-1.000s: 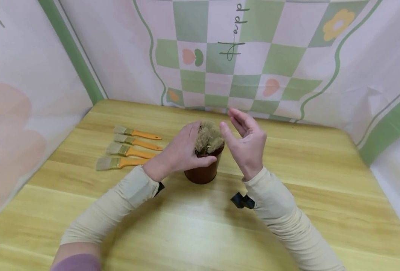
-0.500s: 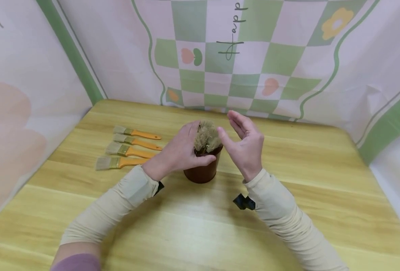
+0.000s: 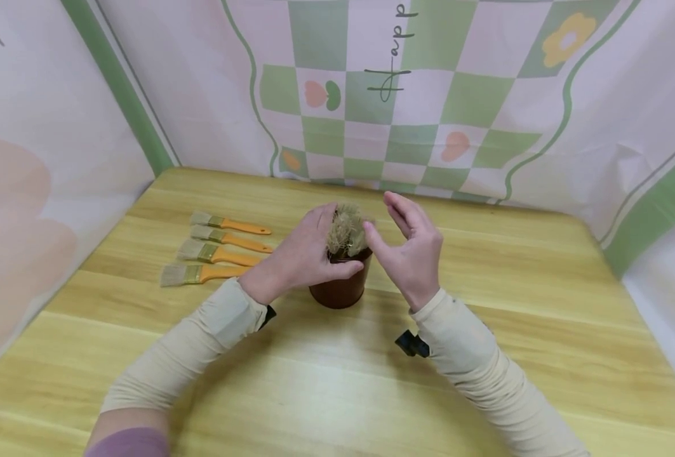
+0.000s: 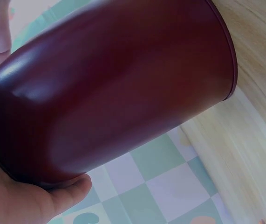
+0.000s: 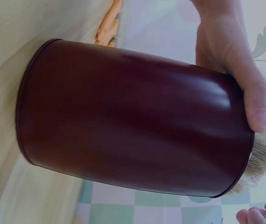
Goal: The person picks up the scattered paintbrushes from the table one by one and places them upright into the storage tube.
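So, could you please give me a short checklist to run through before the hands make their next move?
1. Left hand holding the cup: ok, thumb and fingers at its rim.
2. Right hand free: ok, it holds nothing.
3. Right hand apart from the bristles in the cup: cannot tell; its thumb overlaps their edge in the head view.
4. Loose brushes clear of the cup: ok, four lie on the table to its left.
5. Bottom inside the cup: cannot tell, hidden by its wall.

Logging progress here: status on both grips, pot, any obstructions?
Left grip holds pot, mouth up, by its rim. Right grip open, beside the bristly tufts. Nothing visibly blocking; brushes lie left.
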Demonstrator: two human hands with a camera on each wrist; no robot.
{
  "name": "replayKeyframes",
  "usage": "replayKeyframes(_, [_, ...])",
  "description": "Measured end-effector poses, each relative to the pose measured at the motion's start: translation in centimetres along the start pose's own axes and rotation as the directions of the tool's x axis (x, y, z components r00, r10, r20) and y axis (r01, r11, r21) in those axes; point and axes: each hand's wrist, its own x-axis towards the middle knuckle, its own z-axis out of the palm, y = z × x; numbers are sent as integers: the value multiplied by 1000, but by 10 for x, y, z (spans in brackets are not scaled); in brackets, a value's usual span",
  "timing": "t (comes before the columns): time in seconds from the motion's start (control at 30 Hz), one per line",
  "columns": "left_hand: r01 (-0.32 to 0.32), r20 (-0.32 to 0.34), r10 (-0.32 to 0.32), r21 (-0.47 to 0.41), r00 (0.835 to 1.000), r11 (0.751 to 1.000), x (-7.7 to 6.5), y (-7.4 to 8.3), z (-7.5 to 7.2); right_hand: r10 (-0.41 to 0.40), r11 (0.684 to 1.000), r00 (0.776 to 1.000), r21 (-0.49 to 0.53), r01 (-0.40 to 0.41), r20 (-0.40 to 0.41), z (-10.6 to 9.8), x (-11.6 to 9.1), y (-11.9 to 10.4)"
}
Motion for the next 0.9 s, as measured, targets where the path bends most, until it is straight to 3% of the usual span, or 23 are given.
replayKeyframes(0.23, [-39,-19,39,-7,999,999,1,-1,0,-10,1000,1000,-26,10,7,-4,-5,8])
replayKeyframes(0.43, [5,5,-5,3,1000,1000,0,-1,-1,-14,999,1000,-32,15,18,-7,-5,12])
replayKeyframes(0.9, [43,28,-44,24,999,999,-1,1,-3,22,999,1000,-46,-21,1,-9,-8,13])
